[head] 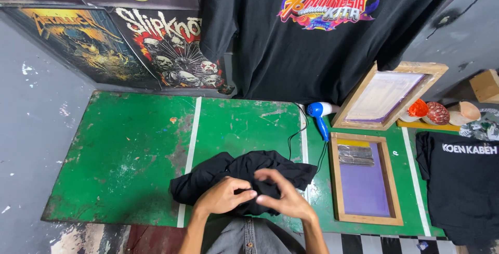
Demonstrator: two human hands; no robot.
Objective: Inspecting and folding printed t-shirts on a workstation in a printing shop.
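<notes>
A crumpled black shirt (244,173) lies at the near edge of the green table (125,155). My left hand (223,197) rests on its near part with fingers curled into the cloth. My right hand (283,197) is beside it, fingers bent over the same bunch of fabric, the two hands almost touching. Both hands grip the black cloth.
A wooden screen-printing frame (364,181) with a purple mesh lies flat to the right; a second frame (387,98) leans on the wall. A blue hair dryer (318,113) with a black cord lies between them. A folded black shirt (462,181) sits far right. Printed shirts hang on the wall.
</notes>
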